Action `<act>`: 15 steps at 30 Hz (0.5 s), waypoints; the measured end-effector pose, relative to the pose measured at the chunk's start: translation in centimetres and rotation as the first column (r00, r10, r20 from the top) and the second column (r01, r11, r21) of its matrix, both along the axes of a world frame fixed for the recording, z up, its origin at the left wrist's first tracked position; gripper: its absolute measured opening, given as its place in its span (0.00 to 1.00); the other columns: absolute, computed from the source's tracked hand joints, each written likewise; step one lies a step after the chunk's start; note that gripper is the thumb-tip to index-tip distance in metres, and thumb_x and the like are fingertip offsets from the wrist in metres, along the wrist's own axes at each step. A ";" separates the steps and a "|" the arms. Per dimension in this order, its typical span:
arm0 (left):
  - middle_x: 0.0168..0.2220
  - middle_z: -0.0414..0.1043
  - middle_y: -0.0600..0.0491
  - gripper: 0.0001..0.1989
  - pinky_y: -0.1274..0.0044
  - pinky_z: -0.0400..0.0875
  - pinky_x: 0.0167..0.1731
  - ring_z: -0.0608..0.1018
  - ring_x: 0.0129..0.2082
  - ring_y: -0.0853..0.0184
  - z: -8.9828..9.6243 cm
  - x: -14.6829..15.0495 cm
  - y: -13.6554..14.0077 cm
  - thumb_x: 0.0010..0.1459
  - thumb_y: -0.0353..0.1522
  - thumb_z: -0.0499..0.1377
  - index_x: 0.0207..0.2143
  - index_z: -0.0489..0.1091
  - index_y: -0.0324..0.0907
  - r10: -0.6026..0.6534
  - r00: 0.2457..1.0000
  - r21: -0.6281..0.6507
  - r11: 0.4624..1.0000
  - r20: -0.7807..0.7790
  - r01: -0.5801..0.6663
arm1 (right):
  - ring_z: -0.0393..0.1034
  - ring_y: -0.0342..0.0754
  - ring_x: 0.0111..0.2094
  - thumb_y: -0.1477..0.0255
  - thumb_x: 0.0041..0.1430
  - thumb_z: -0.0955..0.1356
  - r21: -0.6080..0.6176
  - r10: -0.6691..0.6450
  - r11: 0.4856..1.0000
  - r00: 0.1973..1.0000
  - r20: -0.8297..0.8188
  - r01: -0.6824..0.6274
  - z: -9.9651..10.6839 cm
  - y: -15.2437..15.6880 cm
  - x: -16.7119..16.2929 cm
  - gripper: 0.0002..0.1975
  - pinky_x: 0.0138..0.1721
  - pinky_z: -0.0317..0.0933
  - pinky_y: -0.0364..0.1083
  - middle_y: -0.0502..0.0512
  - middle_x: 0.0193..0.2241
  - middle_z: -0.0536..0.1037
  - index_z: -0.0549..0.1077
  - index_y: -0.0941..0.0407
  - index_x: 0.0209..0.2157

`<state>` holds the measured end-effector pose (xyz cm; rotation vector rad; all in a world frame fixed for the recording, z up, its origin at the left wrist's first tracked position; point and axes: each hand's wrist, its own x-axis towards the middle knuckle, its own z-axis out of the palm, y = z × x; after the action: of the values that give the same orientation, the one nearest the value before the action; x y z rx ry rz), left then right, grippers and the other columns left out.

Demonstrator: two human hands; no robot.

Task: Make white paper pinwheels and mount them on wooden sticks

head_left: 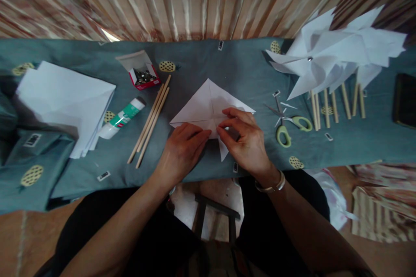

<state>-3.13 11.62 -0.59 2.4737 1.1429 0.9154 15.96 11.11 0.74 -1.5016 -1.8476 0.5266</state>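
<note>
A white paper square (198, 106) with creases and cut slits lies cornerwise on the table before me. My left hand (185, 149) presses on its lower left part, fingers bent together and their tips near the centre. With thumb and fingertips my right hand (243, 138) pinches a bit of the paper just right of the centre. One narrow paper point hangs below, between the hands. To the right lie open scissors (284, 119) with green handles. Left of the paper are several wooden sticks (151, 121) and a glue stick (121, 117).
An open red box (146, 75) of metal pins stands behind the sticks. A stack of white paper (61, 99) lies at left. Finished paper pinwheels (325, 52) on sticks are piled at right, near a dark phone-like object (404, 99). A striped curtain (195, 0) hangs behind the table.
</note>
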 end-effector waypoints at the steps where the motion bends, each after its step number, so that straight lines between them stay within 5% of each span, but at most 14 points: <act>1: 0.35 0.74 0.52 0.08 0.72 0.76 0.36 0.76 0.35 0.65 0.0 0.0 0.0 0.68 0.29 0.54 0.44 0.73 0.41 0.002 1.000 -0.001 1.000 -0.003 -0.002 | 0.71 0.56 0.53 0.74 0.61 0.68 0.005 0.003 1.000 1.000 0.007 -0.003 0.0 0.0 0.0 0.05 0.57 0.65 0.60 0.58 0.49 0.79 0.77 0.52 0.34; 15: 0.34 0.75 0.50 0.10 0.72 0.75 0.37 0.76 0.35 0.66 0.1 0.0 0.1 0.67 0.30 0.54 0.42 0.75 0.40 0.012 0.999 -0.051 0.999 -0.053 -0.015 | 0.66 0.56 0.56 0.76 0.63 0.63 0.050 0.056 0.997 0.995 0.087 -0.061 -0.5 -0.3 0.0 0.13 0.59 0.64 0.60 0.57 0.54 0.74 0.78 0.51 0.43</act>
<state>-3.09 11.72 -0.46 2.4657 1.1864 0.8185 15.96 10.86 0.25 -1.4590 -1.9610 0.4436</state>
